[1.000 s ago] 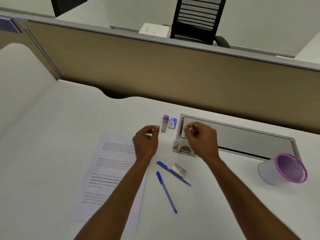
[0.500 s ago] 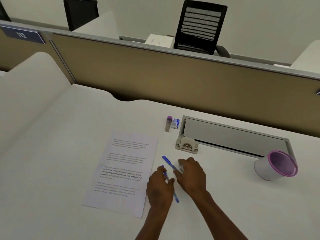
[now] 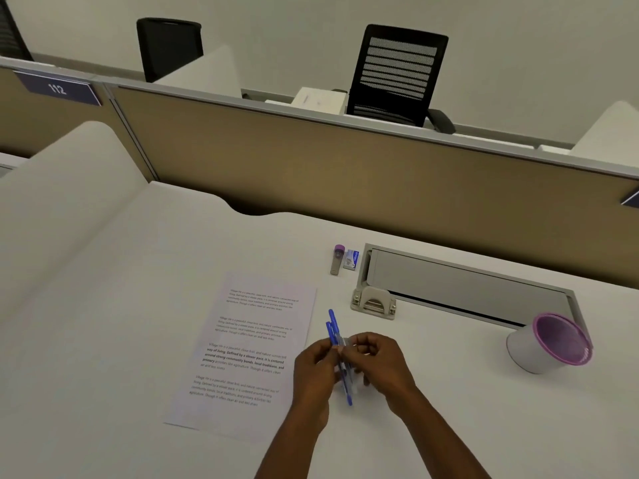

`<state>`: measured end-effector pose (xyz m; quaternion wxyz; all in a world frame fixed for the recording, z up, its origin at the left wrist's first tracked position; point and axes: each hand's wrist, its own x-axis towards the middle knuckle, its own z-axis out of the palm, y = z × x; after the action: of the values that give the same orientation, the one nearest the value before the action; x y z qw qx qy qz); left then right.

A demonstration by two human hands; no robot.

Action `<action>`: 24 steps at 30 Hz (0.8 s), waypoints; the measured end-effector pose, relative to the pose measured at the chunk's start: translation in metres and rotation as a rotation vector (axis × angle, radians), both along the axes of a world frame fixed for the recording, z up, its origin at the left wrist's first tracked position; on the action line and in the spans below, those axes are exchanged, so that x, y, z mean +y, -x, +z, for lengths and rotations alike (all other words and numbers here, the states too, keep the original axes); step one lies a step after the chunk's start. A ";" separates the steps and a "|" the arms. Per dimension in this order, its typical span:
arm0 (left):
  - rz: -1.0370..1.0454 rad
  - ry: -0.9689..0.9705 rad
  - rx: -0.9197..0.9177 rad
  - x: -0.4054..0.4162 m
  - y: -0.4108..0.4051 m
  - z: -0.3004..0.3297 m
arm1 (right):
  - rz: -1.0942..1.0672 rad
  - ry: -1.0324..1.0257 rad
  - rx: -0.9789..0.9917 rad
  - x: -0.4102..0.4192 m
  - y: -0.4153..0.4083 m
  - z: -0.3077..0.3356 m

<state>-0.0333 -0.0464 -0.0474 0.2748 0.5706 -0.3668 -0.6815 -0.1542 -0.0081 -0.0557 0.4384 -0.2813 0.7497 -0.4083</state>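
**Blue pens (image 3: 333, 328) gathered in both hands above the worktop (image 3: 121, 340)**

I hold the blue pens side by side, just right of the printed sheet (image 3: 249, 347). Their long axis runs away from me: the capped ends point toward the partition (image 3: 345, 178), leaning slightly left, and the writing tips point back at my body. My left hand (image 3: 313, 373) curls round the barrels from the left. My right hand (image 3: 378, 361) pinches them from the right near the middle, so my fingers hide most of the pens. Something small and clear shows at my right fingertips, too blurred to identify.

Half a second ago the pens lay on the worktop under my hands, spread at an angle to each other. A second ago my hands were further out, by the grey cable hatch (image 3: 466, 288). Now the pens are together, parallel and lifted.

Beyond the pens lie a purple-capped tube (image 3: 338, 259) and a small blue-and-white packet (image 3: 351, 259), close beside each other at the hatch's left end. A white cup with a purple rim (image 3: 549, 344) lies tipped well to the right. A black chair (image 3: 397, 74) stands behind the partition.
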 end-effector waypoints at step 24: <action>-0.178 0.416 -0.413 -0.236 0.057 0.000 | -0.316 0.270 -0.061 -0.137 0.036 0.063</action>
<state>-0.0904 -0.2821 -0.0479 0.2446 0.5942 -0.5951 -0.4826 -0.1902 -0.1452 0.0071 0.3495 -0.2038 0.7093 -0.5772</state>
